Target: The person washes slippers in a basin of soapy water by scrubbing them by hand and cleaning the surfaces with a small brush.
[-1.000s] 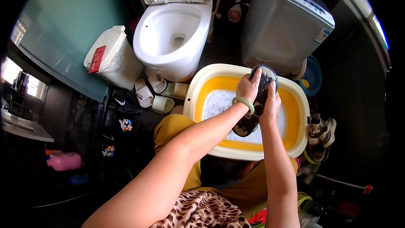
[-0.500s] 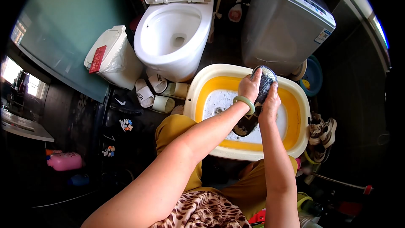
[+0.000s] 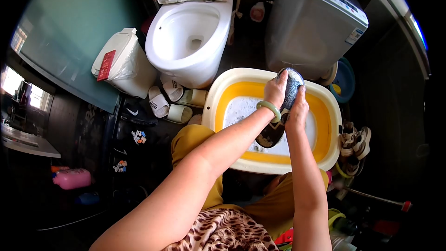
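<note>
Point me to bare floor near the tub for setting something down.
The dark floor between the toilet and the washing machine, just behind the tub, looks bare, with a bottle farther back. Slippers crowd the tub's left, sneakers and a blue basin its right.

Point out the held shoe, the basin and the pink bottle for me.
Held shoe [image 3: 292,94], head view: on its patterned part.
Basin [image 3: 244,75], head view: on its far rim.
Pink bottle [image 3: 73,179], head view: on its body.
</note>
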The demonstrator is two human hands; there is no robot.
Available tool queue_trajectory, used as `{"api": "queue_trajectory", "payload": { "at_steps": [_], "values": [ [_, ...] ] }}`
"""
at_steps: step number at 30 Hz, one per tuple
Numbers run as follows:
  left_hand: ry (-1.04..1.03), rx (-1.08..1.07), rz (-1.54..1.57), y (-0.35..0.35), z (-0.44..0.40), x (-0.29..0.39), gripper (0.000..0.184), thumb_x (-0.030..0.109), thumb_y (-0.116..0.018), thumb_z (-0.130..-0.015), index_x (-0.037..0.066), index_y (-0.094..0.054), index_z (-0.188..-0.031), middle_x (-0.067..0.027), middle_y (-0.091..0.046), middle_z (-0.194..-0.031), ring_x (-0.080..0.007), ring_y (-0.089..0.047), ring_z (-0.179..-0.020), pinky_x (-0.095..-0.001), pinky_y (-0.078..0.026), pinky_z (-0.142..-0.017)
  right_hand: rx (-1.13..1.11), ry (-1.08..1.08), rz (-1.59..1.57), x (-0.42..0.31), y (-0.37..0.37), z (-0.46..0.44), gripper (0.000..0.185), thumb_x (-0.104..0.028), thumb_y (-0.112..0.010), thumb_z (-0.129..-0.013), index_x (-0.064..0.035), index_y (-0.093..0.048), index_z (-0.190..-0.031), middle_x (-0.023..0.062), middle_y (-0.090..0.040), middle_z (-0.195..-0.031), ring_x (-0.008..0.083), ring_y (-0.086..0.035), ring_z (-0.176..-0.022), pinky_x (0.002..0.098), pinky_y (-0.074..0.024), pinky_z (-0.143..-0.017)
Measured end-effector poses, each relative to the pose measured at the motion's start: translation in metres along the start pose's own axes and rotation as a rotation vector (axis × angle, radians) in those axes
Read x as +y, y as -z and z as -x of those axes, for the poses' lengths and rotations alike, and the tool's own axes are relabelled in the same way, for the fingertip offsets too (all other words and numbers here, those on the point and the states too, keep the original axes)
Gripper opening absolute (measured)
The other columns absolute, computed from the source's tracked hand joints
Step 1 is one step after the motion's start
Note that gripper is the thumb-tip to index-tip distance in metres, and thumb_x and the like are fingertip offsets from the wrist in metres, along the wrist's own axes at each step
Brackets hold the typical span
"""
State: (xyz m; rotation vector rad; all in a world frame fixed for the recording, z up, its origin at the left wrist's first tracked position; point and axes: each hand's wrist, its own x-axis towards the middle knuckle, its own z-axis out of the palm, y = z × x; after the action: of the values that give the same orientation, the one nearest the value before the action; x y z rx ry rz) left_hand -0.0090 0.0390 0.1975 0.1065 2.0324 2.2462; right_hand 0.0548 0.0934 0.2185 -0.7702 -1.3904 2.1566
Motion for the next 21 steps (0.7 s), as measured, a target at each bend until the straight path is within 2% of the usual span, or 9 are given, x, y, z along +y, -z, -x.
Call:
{"api": "queue_trajectory", "payload": {
  "at_steps": [1,6,8,10,13,16,17,19,21],
  "values": [
    [0.024,-0.017,0.04,0.001,0.001,0.002,0.062,0.051,-0.046,-0.091,-0.008,-0.062,-0.079,-0.0108,-0.059,-0.068,-0.0155,-0.051,-0.066,-0.0296,-0.045,-0.064,0.005,-0.001,-0.001,-0.002,0.0,0.002,0.048,-0.042,-0.05,-0.092,0.0023,-0.06,-0.107,0.0068,-0.062,-0.094,0.0146,-0.058,-0.079,0.0287,-0.0472,-0.074],
    [0.023,0.027,0.107,-0.003,-0.004,-0.004,0.061,0.052,-0.047,-0.091,-0.007,-0.063,-0.082,-0.0115,-0.06,-0.071,-0.016,-0.052,-0.067,-0.0292,-0.045,-0.065,-0.018,-0.142,0.0,0.0,0.006,-0.008,0.044,-0.04,-0.054,-0.09,-0.0005,-0.058,-0.109,0.0067,-0.063,-0.095,0.0153,-0.059,-0.079,0.0285,-0.0476,-0.075],
    [-0.037,0.135,-0.034,0.004,0.004,0.016,0.066,0.056,-0.044,-0.089,-0.007,-0.065,-0.083,-0.0256,-0.063,-0.079,-0.0386,-0.062,-0.078,-0.0405,-0.047,-0.07,-0.099,-0.154,0.024,-0.012,0.009,-0.002,0.043,-0.037,-0.057,-0.089,-0.0014,-0.056,-0.112,0.0065,-0.063,-0.097,0.0155,-0.06,-0.081,0.0285,-0.0474,-0.077],
    [-0.067,0.169,-0.073,0.008,0.005,0.024,0.069,0.06,-0.041,-0.088,-0.005,-0.064,-0.091,-0.0263,-0.063,-0.086,-0.0403,-0.061,-0.085,-0.0409,-0.048,-0.077,-0.172,-0.164,0.05,-0.018,0.016,0.007,0.043,-0.035,-0.059,-0.087,-0.0024,-0.054,-0.115,0.0064,-0.062,-0.098,0.0157,-0.06,-0.083,0.0286,-0.0472,-0.079],
    [-0.08,0.192,-0.122,0.012,-0.002,0.035,0.069,0.061,-0.042,-0.087,-0.005,-0.062,-0.091,-0.0261,-0.063,-0.09,-0.0402,-0.06,-0.087,-0.04,-0.047,-0.078,-0.412,-0.199,0.07,-0.013,0.025,0.018,0.042,-0.029,-0.064,-0.084,-0.0044,-0.051,-0.116,0.0054,-0.062,-0.101,0.0142,-0.059,-0.089,0.0285,-0.0459,-0.082],
    [-0.082,0.139,0.017,0.01,-0.003,0.029,0.071,0.063,-0.044,-0.085,-0.006,-0.059,-0.092,-0.0234,-0.064,-0.09,-0.0376,-0.061,-0.085,-0.0389,-0.046,-0.078,-0.322,-0.089,0.057,-0.011,0.023,0.02,0.042,-0.027,-0.066,-0.083,-0.0036,-0.051,-0.115,0.0064,-0.062,-0.1,0.0151,-0.06,-0.087,0.0294,-0.0476,-0.079],
    [-0.085,0.134,0.015,0.011,-0.001,0.028,0.071,0.063,-0.044,-0.085,-0.006,-0.059,-0.092,-0.0234,-0.064,-0.09,-0.0376,-0.061,-0.085,-0.0389,-0.046,-0.078,-0.319,-0.086,0.052,-0.011,0.023,0.019,0.042,-0.027,-0.066,-0.083,-0.0036,-0.051,-0.115,0.0064,-0.062,-0.1,0.0151,-0.06,-0.087,0.0294,-0.0476,-0.079],
    [0.048,-0.037,-0.082,0.014,0.005,0.017,0.071,0.063,-0.047,-0.083,-0.006,-0.058,-0.096,-0.023,-0.064,-0.09,-0.0366,-0.061,-0.088,-0.0379,-0.046,-0.079,-0.289,-0.067,0.037,-0.013,0.024,0.013,0.042,-0.026,-0.066,-0.083,-0.003,-0.051,-0.115,0.0076,-0.062,-0.1,0.0155,-0.06,-0.086,0.0292,-0.0484,-0.077],
    [0.052,-0.013,-0.059,0.013,0.015,0.016,0.071,0.063,-0.05,-0.082,-0.006,-0.059,-0.096,-0.0237,-0.064,-0.089,-0.0369,-0.061,-0.087,-0.0384,-0.047,-0.077,-0.309,-0.054,0.04,-0.018,0.021,0.011,0.042,-0.027,-0.066,-0.083,-0.0029,-0.051,-0.115,0.0078,-0.062,-0.1,0.0153,-0.06,-0.086,0.0289,-0.0485,-0.076]
  ]
}}
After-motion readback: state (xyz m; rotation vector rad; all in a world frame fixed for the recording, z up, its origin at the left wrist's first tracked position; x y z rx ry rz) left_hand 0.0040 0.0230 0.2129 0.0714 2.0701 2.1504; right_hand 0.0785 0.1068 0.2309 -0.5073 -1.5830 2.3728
